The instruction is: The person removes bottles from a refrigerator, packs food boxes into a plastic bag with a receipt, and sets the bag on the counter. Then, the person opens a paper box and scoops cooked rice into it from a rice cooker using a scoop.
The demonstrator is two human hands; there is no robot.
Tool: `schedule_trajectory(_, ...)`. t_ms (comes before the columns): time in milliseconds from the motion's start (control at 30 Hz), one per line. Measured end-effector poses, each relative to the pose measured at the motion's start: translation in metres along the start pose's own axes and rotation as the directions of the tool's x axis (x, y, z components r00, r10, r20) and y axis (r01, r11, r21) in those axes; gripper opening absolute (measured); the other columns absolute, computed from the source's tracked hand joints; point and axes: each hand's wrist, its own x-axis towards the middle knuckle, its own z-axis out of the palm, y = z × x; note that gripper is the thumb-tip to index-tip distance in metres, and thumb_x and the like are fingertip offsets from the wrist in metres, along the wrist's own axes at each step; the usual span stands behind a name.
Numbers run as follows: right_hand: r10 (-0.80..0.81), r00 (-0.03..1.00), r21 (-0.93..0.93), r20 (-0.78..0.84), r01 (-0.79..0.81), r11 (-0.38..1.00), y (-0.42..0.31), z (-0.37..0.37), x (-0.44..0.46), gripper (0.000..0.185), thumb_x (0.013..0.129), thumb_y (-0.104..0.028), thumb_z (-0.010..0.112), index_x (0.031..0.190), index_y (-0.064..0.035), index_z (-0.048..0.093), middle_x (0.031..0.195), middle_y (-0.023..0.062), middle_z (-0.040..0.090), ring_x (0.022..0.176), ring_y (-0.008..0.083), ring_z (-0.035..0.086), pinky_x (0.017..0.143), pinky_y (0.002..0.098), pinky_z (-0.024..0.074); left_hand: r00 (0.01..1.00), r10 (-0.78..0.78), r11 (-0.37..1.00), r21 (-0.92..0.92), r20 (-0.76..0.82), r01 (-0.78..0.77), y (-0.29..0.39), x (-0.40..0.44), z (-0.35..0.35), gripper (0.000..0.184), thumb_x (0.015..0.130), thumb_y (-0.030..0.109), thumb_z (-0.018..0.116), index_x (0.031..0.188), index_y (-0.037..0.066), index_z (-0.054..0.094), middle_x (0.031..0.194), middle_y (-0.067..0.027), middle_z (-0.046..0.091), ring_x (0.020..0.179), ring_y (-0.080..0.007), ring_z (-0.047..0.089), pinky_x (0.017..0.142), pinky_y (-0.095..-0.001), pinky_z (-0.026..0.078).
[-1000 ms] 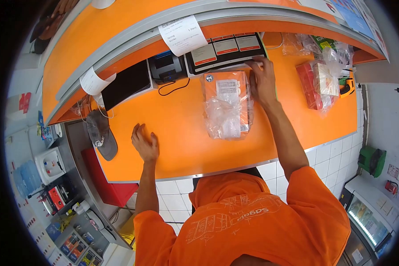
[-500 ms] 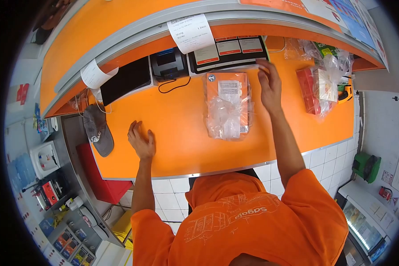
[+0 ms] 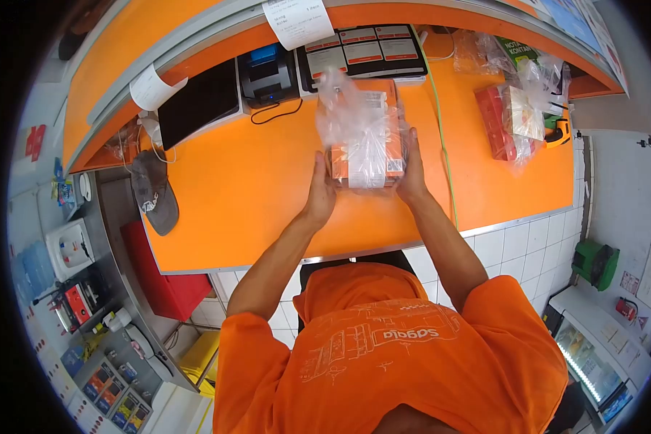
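Observation:
An orange box in a clear plastic bag (image 3: pixel 375 163) is between my two hands, over the counter. The bag's crumpled, knotted top stands up over the box. My left hand (image 3: pixel 322 194) presses flat against its left side, and my right hand (image 3: pixel 412 176) against its right side. Partly behind the plastic, a white label shows on the box. Whether its underside touches the counter, I cannot tell.
On the orange counter (image 3: pixel 246 195) lie a grey cap (image 3: pixel 154 195), a black printer (image 3: pixel 269 76), a tablet (image 3: pixel 365 52) and a dark screen (image 3: pixel 199 101). At right sit bagged red boxes (image 3: pixel 493 123) and a yellow-black tool (image 3: pixel 559 134). A green cord (image 3: pixel 441 130) crosses the counter. Receipts hang from the shelf.
Both hands have come in to the sides of the bagged box, the left from the left, the right from beyond it. The bag's top has risen. The green cord now stretches to the counter's front edge.

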Motion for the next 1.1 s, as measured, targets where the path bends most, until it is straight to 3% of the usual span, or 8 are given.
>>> schedule_trajectory(33, 0.073, 0.997, 0.044, 0.015, -0.074, 0.996, -0.008, 0.005, -0.007, 0.082, 0.102, -0.062, 0.036, 0.158, -0.0052, 0.018, 0.162, 0.0122, 0.022, 0.146, 0.0228, 0.031, 0.117, 0.0374, 0.0298, 1.000, 0.025, 0.993, 0.115, -0.013, -0.024, 0.001, -0.004, 0.000, 0.064, 0.106, 0.052, 0.035, 0.150, 0.006, 0.036, 0.142, -0.0110, 0.051, 0.129, -0.0257, 0.052, 0.108, -0.0459, 0.041)
schedule_trajectory(100, -0.047, 0.998, -0.183, -0.036, 0.040, 0.982, -0.019, 0.024, -0.037, 0.083, 0.100, -0.060, 0.043, 0.157, -0.0031, 0.021, 0.159, 0.0135, 0.029, 0.144, 0.0223, 0.032, 0.114, 0.0376, 0.0341, 0.997, 0.080, 0.950, 0.304, -0.017, -0.071, 0.001, -0.024, 0.002, 0.062, 0.104, 0.048, 0.042, 0.147, 0.004, 0.038, 0.138, -0.0114, 0.053, 0.124, -0.0254, 0.054, 0.104, -0.0442, 0.045)
schedule_trajectory(267, -0.414, 0.883, -0.370, 0.223, 0.470, 0.802, -0.017, 0.043, -0.066, 0.077, 0.092, -0.044, 0.060, 0.148, 0.0020, 0.034, 0.151, 0.0177, 0.038, 0.141, 0.0245, 0.033, 0.111, 0.0409, 0.0368, 0.975, 0.156, 0.813, 0.541, 0.157, -0.217, 0.020, -0.081, 0.001, 0.042, 0.096, 0.023, 0.056, 0.131, -0.001, 0.052, 0.123, -0.0109, 0.060, 0.107, -0.0281, 0.061, 0.090, -0.0425, 0.050)
schedule_trajectory(400, -0.372, 0.848, -0.431, 0.378, 0.516, 0.740, -0.035, 0.062, -0.079, 0.093, 0.085, -0.031, 0.064, 0.153, 0.0075, 0.013, 0.153, 0.0212, 0.031, 0.135, 0.0291, 0.038, 0.112, 0.0432, 0.0331, 0.952, 0.128, 0.609, 0.735, 0.278, -0.297, 0.002, -0.104, -0.060, 0.049, 0.096, 0.026, 0.051, 0.133, -0.005, 0.047, 0.133, -0.0162, 0.055, 0.124, -0.0248, 0.052, 0.101, -0.0393, 0.045)
schedule_trajectory(600, -0.331, 0.869, -0.318, 0.367, 0.451, 0.834, -0.005, 0.110, -0.087, 0.098, 0.084, -0.027, 0.064, 0.154, 0.0087, 0.007, 0.150, 0.0219, 0.034, 0.135, 0.0301, 0.040, 0.112, 0.0432, 0.0319, 0.962, 0.156, 0.695, 0.667, 0.224, -0.268, 0.032, -0.128, -0.080, 0.054, 0.097, 0.029, 0.053, 0.140, -0.001, 0.041, 0.138, -0.0151, 0.051, 0.127, -0.0257, 0.050, 0.104, -0.0413, 0.043)
schedule_trajectory(833, -0.258, 0.842, -0.274, 0.474, 0.420, 0.865, 0.015, 0.213, -0.078, 0.096, 0.086, -0.032, 0.063, 0.154, 0.0093, 0.010, 0.156, 0.0236, 0.028, 0.142, 0.0321, 0.032, 0.116, 0.0426, 0.0266, 0.932, 0.360, 0.894, 0.301, -0.038, -0.333, 0.122, -0.174, -0.135, 0.062, 0.098, 0.031, 0.055, 0.149, 0.003, 0.033, 0.143, -0.0138, 0.046, 0.130, -0.0268, 0.048, 0.108, -0.0436, 0.040)
schedule_trajectory(967, -0.570, 0.572, -0.068, 0.590, 0.739, 0.670, -0.026, 0.352, -0.014, 0.087, 0.089, -0.028, 0.060, 0.154, 0.0091, 0.016, 0.159, 0.0234, 0.025, 0.147, 0.0335, 0.027, 0.119, 0.0426, 0.0222, 0.761, 0.642, 0.754, 0.259, -0.095, -0.603, 0.231, -0.199, -0.149, 0.067, 0.098, 0.033, 0.056, 0.153, 0.005, 0.029, 0.147, -0.0131, 0.044, 0.132, -0.0275, 0.047, 0.110, -0.0449, 0.039)
schedule_trajectory(1100, -0.568, 0.660, 0.081, 0.492, 0.615, 0.784, -0.044, 0.483, 0.062, 0.076, 0.084, -0.024, 0.063, 0.149, 0.0043, 0.036, 0.151, 0.0234, 0.042, 0.140, 0.0323, 0.040, 0.116, 0.0388, 0.0320, 0.592, 0.806, 0.500, 0.558, -0.020, -0.662, 0.380, -0.184, -0.116, 0.069, 0.100, 0.034, 0.051, 0.159, 0.012, 0.022, 0.150, -0.0129, 0.044, 0.132, -0.0278, 0.051, 0.107, -0.0469, 0.046)
